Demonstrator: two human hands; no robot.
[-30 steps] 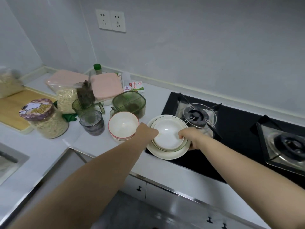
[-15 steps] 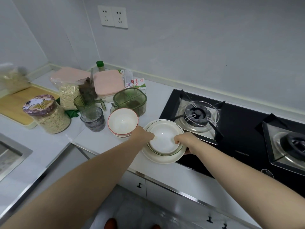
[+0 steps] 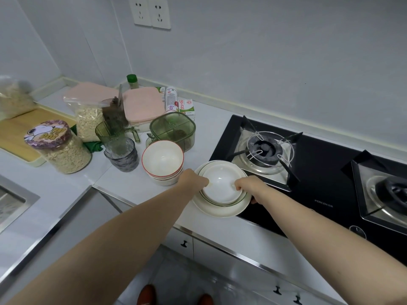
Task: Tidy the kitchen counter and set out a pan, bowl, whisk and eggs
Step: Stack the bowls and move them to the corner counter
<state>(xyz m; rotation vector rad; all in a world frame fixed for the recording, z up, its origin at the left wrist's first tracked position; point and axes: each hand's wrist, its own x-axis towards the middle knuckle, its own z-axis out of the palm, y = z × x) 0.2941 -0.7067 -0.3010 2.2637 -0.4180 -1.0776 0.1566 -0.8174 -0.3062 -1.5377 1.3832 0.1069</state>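
Observation:
A stack of cream plates (image 3: pixel 220 211) with a white bowl (image 3: pixel 220 189) on top sits at the counter's front, overlapping the hob's left edge. My left hand (image 3: pixel 191 180) grips the stack's left rim. On the opposite rim my right hand (image 3: pixel 248 186) holds it, thumb on top and fingers underneath. Just to the left stands a stack of red-rimmed white bowls (image 3: pixel 163 161). No pan, whisk or eggs are in view.
A black gas hob (image 3: pixel 319 172) with two burners fills the right. Behind and left: green container (image 3: pixel 172 128), green jug (image 3: pixel 110 133), grey glass (image 3: pixel 123 156), oat jar (image 3: pixel 59 148), oat bag (image 3: pixel 88 119), pink boxes (image 3: pixel 143 104), cartons (image 3: pixel 187 106), wooden board (image 3: pixel 13 133), sink (image 3: pixel 11 199).
Both hands have drawn the plate stack toward the counter's front and slightly left, off the burner side. The view has shifted a little; other items stay put.

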